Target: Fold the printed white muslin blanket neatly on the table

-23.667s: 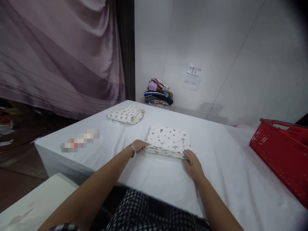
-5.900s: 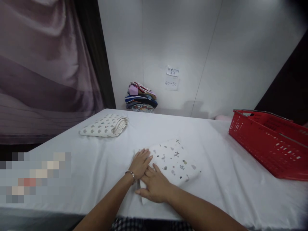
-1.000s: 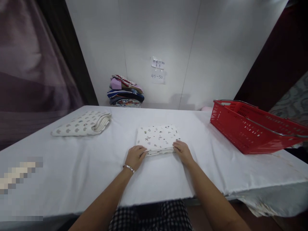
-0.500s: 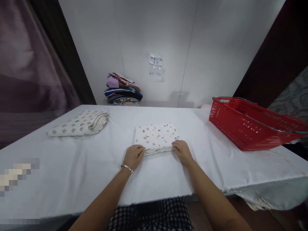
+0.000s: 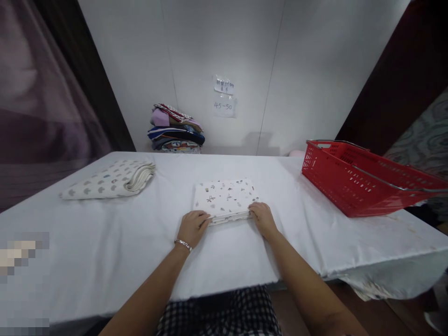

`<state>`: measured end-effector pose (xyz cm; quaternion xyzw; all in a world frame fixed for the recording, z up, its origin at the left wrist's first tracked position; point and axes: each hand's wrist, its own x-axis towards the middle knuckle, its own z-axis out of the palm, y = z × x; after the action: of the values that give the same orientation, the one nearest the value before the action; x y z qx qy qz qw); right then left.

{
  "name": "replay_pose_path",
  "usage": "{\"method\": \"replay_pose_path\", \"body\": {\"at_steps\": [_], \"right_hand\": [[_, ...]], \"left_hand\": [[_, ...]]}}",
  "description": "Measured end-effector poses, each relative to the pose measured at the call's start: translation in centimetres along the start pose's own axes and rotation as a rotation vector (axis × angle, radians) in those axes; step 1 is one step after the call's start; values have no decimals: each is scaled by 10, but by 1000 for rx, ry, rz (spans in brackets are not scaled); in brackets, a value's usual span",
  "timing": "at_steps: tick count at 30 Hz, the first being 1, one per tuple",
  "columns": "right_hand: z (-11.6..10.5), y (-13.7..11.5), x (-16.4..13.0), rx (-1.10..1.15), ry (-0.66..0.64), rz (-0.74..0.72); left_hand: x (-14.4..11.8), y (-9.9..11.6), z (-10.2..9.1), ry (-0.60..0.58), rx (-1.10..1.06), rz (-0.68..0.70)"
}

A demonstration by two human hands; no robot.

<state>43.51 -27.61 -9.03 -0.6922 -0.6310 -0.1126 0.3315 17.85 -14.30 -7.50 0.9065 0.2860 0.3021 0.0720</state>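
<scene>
While the folded cloth (image 5: 226, 197) lies near the frame's centre on the surface (image 5: 224, 266), the left hand (image 5: 191, 228) and right hand (image 5: 264, 221), fingers curled, pinch its near corners; it looks light and soft, best gripped through all layers.

Folded cloth (image 5: 226, 196): white, small scattered grey and brown motifs. Second cloth (image 5: 108, 181): off-white, rows of grey motifs plus a blue one. Tabletop (image 5: 147, 254): white cover. Basket (image 5: 336, 182): red, metallic grey handles (image 5: 402, 188). Bracelet (image 5: 183, 244): silver. Clothing (image 5: 245, 310): black-and-white check. Fabric stack (image 5: 177, 132): lilac, red, blue, black, brown layers. Wall (image 5: 301, 79): pale grey. Curtain (image 5: 42, 107): dusky mauve.
</scene>
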Motion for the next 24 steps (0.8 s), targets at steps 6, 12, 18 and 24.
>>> {"method": "replay_pose_path", "body": {"at_steps": [6, 12, 18, 24], "right_hand": [[-7, -9, 1, -11, 44, 28], [-9, -7, -2, -19, -6, 8], [-7, -7, -1, -18, 45, -26], [-6, -6, 0, -12, 107, -58]], "left_hand": [[1, 1, -1, -18, 4, 10], [0, 0, -1, -18, -6, 21], [0, -1, 1, 2, -4, 33], [0, -3, 3, 29, -3, 55]]}}
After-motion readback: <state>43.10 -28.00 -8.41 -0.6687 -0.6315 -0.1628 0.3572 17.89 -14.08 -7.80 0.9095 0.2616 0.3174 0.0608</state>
